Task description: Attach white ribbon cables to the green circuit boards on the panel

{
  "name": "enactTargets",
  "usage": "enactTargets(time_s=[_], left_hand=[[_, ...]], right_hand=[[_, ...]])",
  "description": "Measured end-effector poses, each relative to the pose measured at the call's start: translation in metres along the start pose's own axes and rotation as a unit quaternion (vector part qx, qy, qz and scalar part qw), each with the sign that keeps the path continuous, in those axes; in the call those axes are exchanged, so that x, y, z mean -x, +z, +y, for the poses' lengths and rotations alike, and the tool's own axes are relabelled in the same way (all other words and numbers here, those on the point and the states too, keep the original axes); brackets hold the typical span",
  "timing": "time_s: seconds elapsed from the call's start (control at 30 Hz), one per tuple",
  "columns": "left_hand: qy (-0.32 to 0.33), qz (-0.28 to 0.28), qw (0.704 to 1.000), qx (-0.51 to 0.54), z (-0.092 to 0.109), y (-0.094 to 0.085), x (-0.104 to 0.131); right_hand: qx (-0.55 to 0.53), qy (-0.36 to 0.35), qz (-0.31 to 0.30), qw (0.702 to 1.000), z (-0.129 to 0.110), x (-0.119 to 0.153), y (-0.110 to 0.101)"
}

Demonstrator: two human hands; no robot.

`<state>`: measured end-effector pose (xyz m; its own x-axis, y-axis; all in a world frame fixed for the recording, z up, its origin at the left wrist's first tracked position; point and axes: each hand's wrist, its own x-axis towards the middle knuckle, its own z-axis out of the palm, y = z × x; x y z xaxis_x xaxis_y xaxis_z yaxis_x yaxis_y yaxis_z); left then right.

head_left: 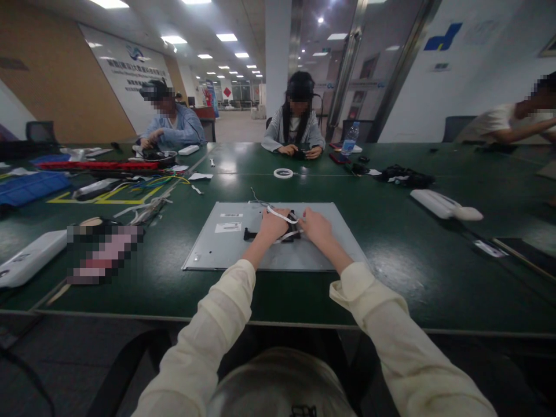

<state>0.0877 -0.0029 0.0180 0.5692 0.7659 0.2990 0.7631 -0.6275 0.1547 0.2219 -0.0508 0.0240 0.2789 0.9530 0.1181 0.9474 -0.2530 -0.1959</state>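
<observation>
A flat grey panel (226,249) with paper labels lies on the green table before me. On its middle rests a black bracket-like part (251,233), partly covered by my hands. My left hand (274,226) is closed over this part, its fingertips mostly hidden. A narrow white strip (284,216), like a flat cable or tape, arcs from my left hand across to the right. My right hand (317,226) pinches the strip near its right end, thumb and fingers drawn together. Thin wires (257,198) stick out past the panel's far edge.
A roll of white tape (283,173) lies beyond the panel. Left are loose wires (150,209), a blue tray (35,188) and a white power strip-like object (32,258). A white device (443,204) lies right. Three people sit around the table; a water bottle (350,139) stands across.
</observation>
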Motion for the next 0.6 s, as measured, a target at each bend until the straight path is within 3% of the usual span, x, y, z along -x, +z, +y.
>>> enactTargets(time_s=[0.2, 0.3, 0.47, 0.6], left_hand=[[0.016, 0.016, 1.0, 0.003, -0.003, 0.004, 0.001], [0.023, 0.024, 0.999, -0.002, -0.002, 0.005, 0.002], [0.023, 0.045, 0.999, -0.007, 0.002, 0.0, 0.006], [0.009, 0.074, 0.997, -0.001, 0.003, -0.004, 0.006]], right_hand=[[0.019, -0.005, 0.003, 1.0, 0.013, 0.003, -0.002], [-0.009, -0.007, 0.034, 0.999, 0.016, 0.003, -0.005], [-0.182, -0.048, 0.099, 0.977, 0.006, 0.002, -0.012], [-0.302, -0.106, 0.094, 0.943, -0.011, 0.01, -0.015]])
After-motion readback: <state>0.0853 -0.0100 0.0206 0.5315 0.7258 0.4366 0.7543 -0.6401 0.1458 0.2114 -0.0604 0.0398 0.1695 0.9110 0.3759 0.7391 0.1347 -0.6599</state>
